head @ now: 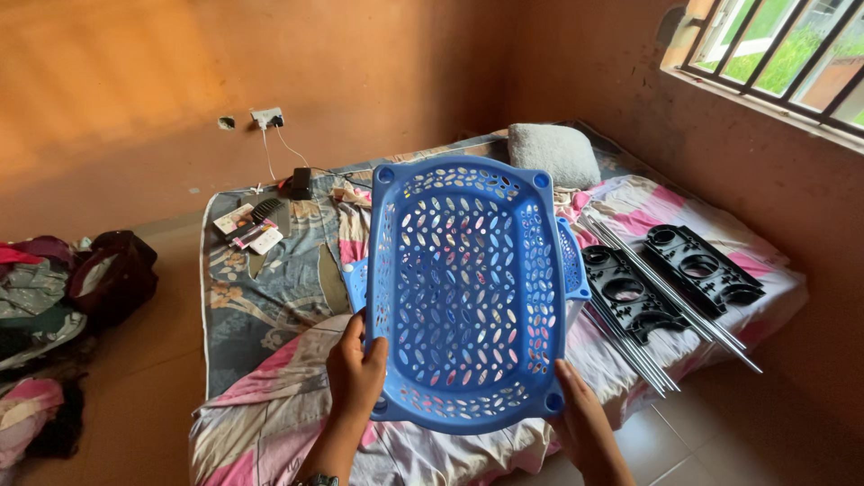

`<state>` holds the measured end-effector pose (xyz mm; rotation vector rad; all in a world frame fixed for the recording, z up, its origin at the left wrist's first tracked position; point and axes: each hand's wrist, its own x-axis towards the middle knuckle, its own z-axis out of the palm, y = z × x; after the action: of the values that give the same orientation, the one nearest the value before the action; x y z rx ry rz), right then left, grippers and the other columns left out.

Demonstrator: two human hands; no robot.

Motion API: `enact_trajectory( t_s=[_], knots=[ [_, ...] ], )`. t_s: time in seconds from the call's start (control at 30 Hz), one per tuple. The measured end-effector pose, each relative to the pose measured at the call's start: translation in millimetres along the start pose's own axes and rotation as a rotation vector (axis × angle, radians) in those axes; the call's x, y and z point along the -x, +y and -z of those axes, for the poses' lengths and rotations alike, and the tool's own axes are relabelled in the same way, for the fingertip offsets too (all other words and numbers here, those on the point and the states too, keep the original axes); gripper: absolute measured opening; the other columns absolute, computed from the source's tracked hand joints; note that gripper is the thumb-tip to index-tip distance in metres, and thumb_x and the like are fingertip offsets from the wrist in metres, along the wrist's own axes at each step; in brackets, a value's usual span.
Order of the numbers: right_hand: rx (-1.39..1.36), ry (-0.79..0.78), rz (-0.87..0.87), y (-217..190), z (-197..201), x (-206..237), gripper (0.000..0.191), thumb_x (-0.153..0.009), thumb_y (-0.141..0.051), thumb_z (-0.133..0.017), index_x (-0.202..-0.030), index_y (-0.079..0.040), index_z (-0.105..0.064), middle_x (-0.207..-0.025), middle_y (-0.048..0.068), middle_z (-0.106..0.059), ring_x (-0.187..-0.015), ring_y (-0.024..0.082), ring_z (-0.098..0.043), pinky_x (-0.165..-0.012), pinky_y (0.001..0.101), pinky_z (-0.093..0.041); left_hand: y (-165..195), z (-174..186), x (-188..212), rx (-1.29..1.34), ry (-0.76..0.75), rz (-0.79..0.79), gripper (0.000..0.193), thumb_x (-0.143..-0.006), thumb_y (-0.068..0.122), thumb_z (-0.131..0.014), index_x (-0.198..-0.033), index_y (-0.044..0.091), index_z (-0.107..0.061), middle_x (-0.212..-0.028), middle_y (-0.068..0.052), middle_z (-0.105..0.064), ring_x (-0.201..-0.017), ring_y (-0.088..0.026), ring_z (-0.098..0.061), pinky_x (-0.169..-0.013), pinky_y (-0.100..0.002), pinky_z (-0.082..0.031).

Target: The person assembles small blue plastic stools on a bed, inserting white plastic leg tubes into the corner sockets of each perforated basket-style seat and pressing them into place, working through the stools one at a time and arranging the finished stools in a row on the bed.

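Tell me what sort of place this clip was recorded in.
Most likely a bedroom in a home: a mattress with patterned sheets lies on the tiled floor, a grey pillow at its head, and clothes are piled by the wall. Both hands hold a blue perforated basket.

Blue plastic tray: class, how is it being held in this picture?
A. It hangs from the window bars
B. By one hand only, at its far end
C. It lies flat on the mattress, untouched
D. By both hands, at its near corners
D: the left hand and right hand each grip a near corner of the blue tray, lifted above the mattress.
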<state>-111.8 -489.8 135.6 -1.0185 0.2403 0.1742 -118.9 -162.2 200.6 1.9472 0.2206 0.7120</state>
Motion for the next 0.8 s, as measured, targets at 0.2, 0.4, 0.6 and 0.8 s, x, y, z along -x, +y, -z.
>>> enact_trajectory(
  t_s=[0.2, 0.4, 0.6, 0.8],
  knots=[
    [0.071, 0.015, 0.069, 20, 13, 11, 0.048, -0.091, -0.004, -0.062, -0.139, -0.001, -0.057, -0.110, 0.011, -0.073, -0.088, 0.019, -0.071, -0.076, 0.0372, -0.060, 5, 1, 23, 0.047, -0.088, 0.003, 0.046, -0.079, 0.016, -0.065, -0.124, 0.010, -0.068, -0.090, -0.006, -0.079, -0.047, -0.014, -0.067, -0.049, -0.032, -0.051],
    [-0.002, 0.104, -0.083, 31, 58, 14, 0.054, -0.083, 0.001, -0.054, -0.137, -0.003, -0.057, -0.109, 0.011, -0.072, -0.082, 0.025, -0.072, -0.067, 0.0481, -0.063, -5, -12, 29, 0.346, -0.350, 0.163, 0.036, -0.093, 0.030, -0.069, -0.119, 0.007, -0.074, -0.097, -0.008, -0.080, -0.066, -0.012, -0.066, -0.056, -0.027, -0.050],
    [-0.320, -0.256, -0.260, 80, 111, -5, 0.054, -0.093, -0.053, -0.060, -0.126, -0.011, -0.056, -0.094, 0.017, -0.076, -0.060, 0.025, -0.070, -0.037, 0.0301, -0.049, -11, -19, 25, 0.541, -0.315, 0.322, 0.035, -0.096, 0.034, -0.058, -0.117, 0.008, -0.068, -0.107, -0.008, -0.080, -0.077, -0.017, -0.075, -0.062, -0.026, -0.052],
    [-0.999, -0.236, -0.603, 99, 133, 0, 0.055, -0.100, -0.039, -0.050, -0.145, -0.007, -0.045, -0.106, 0.010, -0.074, -0.089, 0.019, -0.075, -0.039, 0.0265, -0.039, -22, -11, 14, 0.487, -0.184, 0.332, 0.026, -0.101, 0.024, -0.057, -0.113, 0.005, -0.069, -0.100, -0.014, -0.077, -0.070, -0.019, -0.072, -0.059, -0.027, -0.050]
  ],
)
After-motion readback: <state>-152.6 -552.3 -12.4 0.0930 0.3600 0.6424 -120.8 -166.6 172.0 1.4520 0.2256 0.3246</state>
